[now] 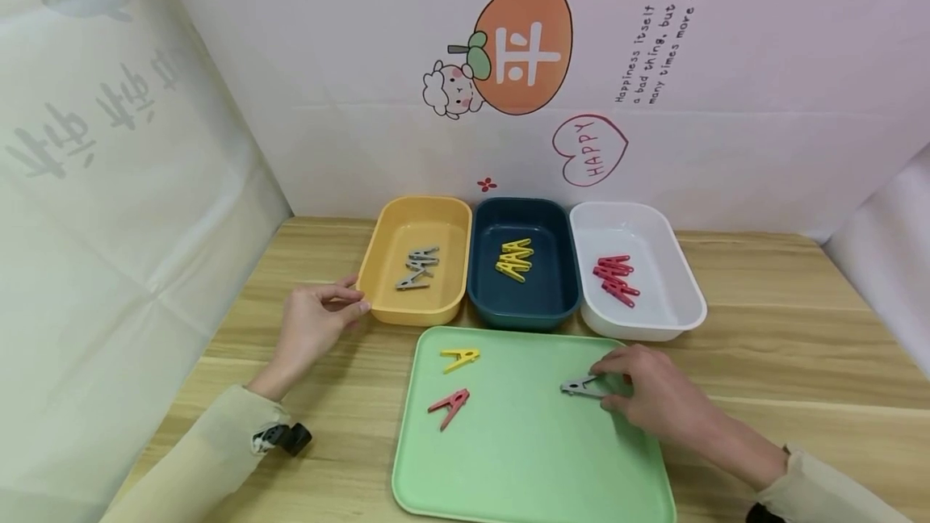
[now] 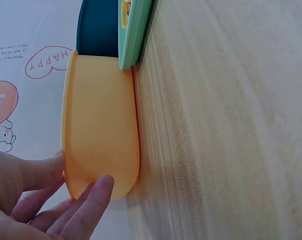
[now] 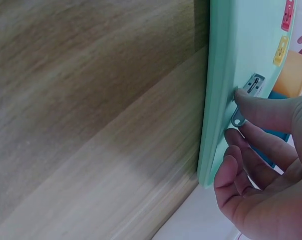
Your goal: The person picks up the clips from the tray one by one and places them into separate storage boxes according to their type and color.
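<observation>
On the right part of the green tray (image 1: 530, 442), my right hand (image 1: 650, 394) pinches a grey clothespin (image 1: 579, 387) by its splayed ends, between thumb and fingers. The right wrist view shows the thumb across this clothespin (image 3: 253, 86), the other fingers bent below. My left hand (image 1: 320, 325) touches the front left corner of the yellow-orange bin (image 1: 417, 317) with its fingertips. In the left wrist view its fingers (image 2: 98, 200) lie against the bin's outer wall. A yellow clothespin (image 1: 460, 357) and a pink-red clothespin (image 1: 450, 406) lie on the tray's left side.
Several grey clothespins (image 1: 417, 269) lie in the yellow-orange bin. Beside it, a dark blue bin (image 1: 525, 319) holds yellow clothespins (image 1: 514, 259) and a white bin (image 1: 643, 331) holds red ones (image 1: 616, 279). The bins stand in a row behind the tray, before a printed cloth backdrop (image 1: 407, 160).
</observation>
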A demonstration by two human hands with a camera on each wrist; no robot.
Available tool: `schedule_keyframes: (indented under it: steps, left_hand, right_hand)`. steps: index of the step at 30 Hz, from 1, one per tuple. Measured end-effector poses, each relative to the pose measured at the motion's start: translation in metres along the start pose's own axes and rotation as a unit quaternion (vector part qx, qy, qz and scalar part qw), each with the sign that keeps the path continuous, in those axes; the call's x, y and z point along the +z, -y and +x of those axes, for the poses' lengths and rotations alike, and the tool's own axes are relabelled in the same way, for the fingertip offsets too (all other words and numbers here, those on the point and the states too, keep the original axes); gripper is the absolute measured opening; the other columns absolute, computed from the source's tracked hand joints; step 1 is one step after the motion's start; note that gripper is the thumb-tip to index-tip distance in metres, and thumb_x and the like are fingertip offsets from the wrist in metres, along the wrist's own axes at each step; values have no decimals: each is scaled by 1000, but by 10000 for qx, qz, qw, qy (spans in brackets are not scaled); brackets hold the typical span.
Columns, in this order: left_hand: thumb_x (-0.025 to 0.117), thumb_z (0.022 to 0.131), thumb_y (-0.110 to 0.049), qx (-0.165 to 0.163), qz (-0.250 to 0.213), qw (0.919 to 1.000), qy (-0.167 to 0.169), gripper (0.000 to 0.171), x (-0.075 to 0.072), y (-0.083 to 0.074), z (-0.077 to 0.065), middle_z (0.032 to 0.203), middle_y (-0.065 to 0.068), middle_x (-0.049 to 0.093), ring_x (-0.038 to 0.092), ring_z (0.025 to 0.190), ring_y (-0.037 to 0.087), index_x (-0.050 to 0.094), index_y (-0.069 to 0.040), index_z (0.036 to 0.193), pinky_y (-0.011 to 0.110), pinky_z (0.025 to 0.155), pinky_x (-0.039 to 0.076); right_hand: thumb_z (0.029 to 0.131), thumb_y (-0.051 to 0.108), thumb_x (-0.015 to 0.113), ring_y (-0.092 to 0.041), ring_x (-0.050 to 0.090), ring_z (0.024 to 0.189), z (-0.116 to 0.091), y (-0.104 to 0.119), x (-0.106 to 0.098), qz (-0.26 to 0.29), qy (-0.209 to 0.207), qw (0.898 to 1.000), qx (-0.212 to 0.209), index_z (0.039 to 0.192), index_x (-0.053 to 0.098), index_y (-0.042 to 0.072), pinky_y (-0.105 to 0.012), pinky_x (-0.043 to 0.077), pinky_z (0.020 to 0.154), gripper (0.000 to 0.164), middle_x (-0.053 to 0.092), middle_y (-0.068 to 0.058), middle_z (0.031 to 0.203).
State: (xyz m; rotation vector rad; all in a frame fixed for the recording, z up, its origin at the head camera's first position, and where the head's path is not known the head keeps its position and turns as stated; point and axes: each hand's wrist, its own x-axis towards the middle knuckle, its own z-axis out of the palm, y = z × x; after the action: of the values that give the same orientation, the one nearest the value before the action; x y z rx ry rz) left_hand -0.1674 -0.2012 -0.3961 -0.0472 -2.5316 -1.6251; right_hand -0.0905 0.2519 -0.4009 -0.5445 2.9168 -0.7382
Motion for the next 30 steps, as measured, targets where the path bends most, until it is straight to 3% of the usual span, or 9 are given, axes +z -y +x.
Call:
schedule_keyframes:
  steps: [10,14,19,30]
  left_hand:
    - [82,90,4,7,-32,10000,-13,18,1,1,-1,137,22,65,75,102,36,76,13,104,39,73,67]
    - [82,89,4,-10,-47,10000,-32,18,1,1,-2,137,21,66,75,102,36,76,13,104,39,73,67]
    - [82,89,4,21,-45,10000,-42,18,1,1,-2,136,21,66,75,102,36,76,13,103,38,73,67]
    - [82,90,4,146,-20,9999,-30,17,1,-1,-2,136,22,66,76,100,37,76,13,103,40,72,68]
  right_hand:
    - [76,7,95,-23,66,101,-2,-4,3,-28,-125,9999,-57,105,83,9,-47,62,86,32,74,2,106]
    - [75,6,95,-19,60,87,-4,-3,2,133,-104,9998,72,106,83,10,-32,57,70,33,72,5,95]
    - [75,5,94,-14,48,68,-6,0,0,488,-142,9982,327,108,83,10,-24,44,51,35,55,6,72]
    - [77,10,95,-9,48,65,-13,9,-5,687,-327,9966,322,112,83,10,-23,44,47,37,52,8,67]
